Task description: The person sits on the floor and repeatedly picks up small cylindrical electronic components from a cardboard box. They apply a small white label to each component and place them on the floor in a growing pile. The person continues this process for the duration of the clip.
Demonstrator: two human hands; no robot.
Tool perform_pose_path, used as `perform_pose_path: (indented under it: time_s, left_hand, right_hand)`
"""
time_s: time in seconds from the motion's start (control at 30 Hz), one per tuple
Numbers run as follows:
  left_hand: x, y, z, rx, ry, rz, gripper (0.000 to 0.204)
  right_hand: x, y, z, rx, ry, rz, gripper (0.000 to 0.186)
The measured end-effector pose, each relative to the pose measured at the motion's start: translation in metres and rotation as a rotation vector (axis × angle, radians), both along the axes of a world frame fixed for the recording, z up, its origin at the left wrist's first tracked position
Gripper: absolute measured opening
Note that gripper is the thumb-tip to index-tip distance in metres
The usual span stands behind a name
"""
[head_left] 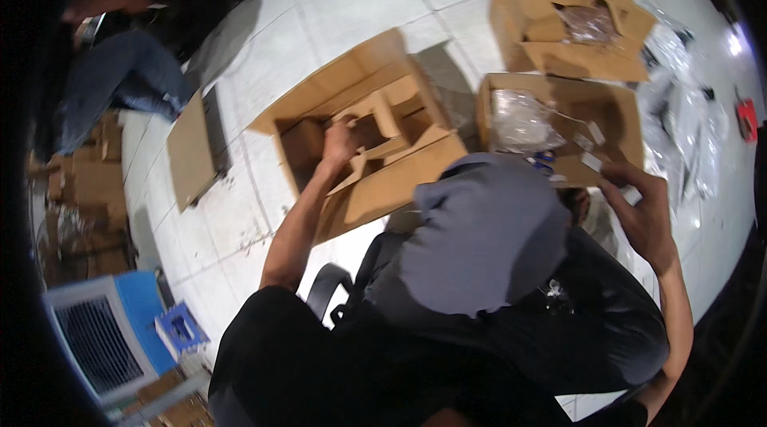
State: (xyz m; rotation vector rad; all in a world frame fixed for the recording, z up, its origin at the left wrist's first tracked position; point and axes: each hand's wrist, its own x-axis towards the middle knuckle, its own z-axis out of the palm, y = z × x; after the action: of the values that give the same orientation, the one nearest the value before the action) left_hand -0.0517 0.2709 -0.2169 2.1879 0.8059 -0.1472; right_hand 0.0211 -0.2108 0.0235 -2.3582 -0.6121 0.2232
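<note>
My left hand (341,142) reaches into an open brown cardboard box (367,211) on the floor. Its fingers are closed on the edge of a folded cardboard insert (387,119) that divides the inside. Off to the right, my right hand (643,207) pinches a small white tag (591,161) between thumb and finger, over the near edge of a shallow cardboard box (627,119). That box holds a clear plastic-wrapped bundle (519,119), more small white tags and a blue-handled tool (543,161), perhaps scissors.
Another opened carton (543,27) with plastic inside lies farther back. Clear plastic bags (683,123) spread along the right, near a red object (746,119). A cardboard piece (192,151) stands at left, by another person's jeans (120,75). A blue cooler-like unit (144,315) is lower left.
</note>
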Motion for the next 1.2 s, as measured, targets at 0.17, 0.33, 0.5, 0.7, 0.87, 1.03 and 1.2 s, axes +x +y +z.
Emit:
perform_pose_path:
  time_s: [0.17, 0.33, 0.5, 0.7, 0.87, 1.03, 1.2]
  left_hand:
    - [-0.004, -0.019, 0.064, 0.189, -0.027, 0.083, 0.030]
    - [0.020, -0.038, 0.158, 0.312, -0.387, 0.023, 0.024]
    - [0.138, -0.122, 0.199, 0.114, -0.441, -0.171, 0.028]
    - [0.318, -0.215, 0.179, -0.191, -0.413, -0.249, 0.037]
    - [0.331, -0.255, 0.159, -0.163, -0.266, -0.363, 0.053]
    - [0.345, -0.251, 0.128, 0.258, -0.342, -0.601, 0.053]
    - [0.326, -0.231, 0.119, 0.188, -0.424, -0.577, 0.039]
  right_hand:
    - [0.003, -0.008, 0.004, -0.006, 0.084, -0.032, 0.019]
    - [0.007, -0.012, 0.004, 0.054, 0.114, -0.006, 0.020]
    - [0.013, -0.012, -0.003, 0.024, 0.128, 0.026, 0.021]
    - [0.013, -0.020, 0.000, 0.046, 0.140, -0.017, 0.021]
    - [0.014, -0.025, 0.001, 0.096, 0.172, -0.043, 0.021]
    - [0.016, -0.030, -0.001, 0.119, 0.138, -0.015, 0.021]
    - [0.019, -0.030, 0.004, 0.103, 0.123, -0.037, 0.020]
